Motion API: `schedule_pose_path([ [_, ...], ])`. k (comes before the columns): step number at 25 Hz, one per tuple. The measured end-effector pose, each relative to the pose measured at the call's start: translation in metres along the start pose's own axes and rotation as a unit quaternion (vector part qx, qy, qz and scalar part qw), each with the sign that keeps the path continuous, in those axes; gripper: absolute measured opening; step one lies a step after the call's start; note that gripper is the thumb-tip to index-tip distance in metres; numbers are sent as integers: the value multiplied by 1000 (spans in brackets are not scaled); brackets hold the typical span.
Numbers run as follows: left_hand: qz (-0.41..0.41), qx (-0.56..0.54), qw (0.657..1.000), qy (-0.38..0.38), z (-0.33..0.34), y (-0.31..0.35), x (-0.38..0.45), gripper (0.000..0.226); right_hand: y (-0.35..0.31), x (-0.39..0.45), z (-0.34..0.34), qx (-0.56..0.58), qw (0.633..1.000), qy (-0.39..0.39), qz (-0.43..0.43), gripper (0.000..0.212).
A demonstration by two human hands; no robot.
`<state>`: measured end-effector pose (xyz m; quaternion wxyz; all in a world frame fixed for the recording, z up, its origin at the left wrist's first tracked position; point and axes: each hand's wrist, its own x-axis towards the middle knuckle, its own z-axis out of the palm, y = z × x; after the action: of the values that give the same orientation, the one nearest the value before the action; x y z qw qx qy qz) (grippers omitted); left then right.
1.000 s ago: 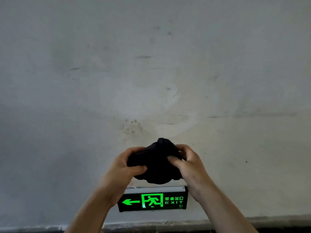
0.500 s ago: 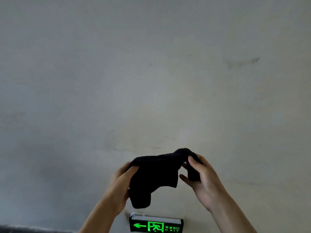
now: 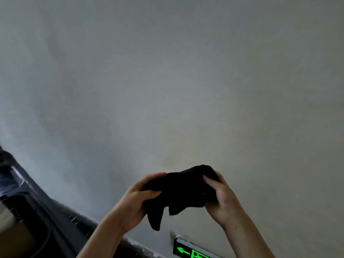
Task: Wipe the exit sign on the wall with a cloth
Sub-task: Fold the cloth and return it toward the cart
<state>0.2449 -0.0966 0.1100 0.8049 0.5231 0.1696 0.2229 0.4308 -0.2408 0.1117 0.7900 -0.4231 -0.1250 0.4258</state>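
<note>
A black cloth (image 3: 181, 190) hangs in front of the pale wall, stretched between both hands. My left hand (image 3: 136, 200) grips its left end, with a loose corner dangling below. My right hand (image 3: 221, 196) grips its right end. The exit sign (image 3: 188, 250), black with a glowing green arrow and figure, is mounted low on the wall at the bottom edge of the view, below and apart from the cloth. Only the sign's upper left part shows.
The grey plastered wall (image 3: 167, 90) fills most of the view. A dark floor strip (image 3: 55, 220) runs diagonally along the wall's base at the lower left, with a brown patch (image 3: 16, 241) in the corner.
The view has swung and tilted, so the floor now shows at the lower left and the sign sits at the bottom edge. Both hands have spread the bunched cloth out between them.
</note>
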Motion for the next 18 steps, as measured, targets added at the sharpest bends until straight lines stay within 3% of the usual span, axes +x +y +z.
schedule_pose_path([
  [4,-15,38,998,53,-73,15,-53,57,42,25,62,-24,1000,-18,9,33],
  [7,24,56,988,142,-114,28,-87,46,76,38,113,-26,997,-61,47,34],
  [12,102,120,926,342,-177,51,-137,48,141,56,197,-21,979,-155,132,4],
  [18,63,168,868,463,-234,19,-169,23,235,88,243,-234,945,-179,141,17],
])
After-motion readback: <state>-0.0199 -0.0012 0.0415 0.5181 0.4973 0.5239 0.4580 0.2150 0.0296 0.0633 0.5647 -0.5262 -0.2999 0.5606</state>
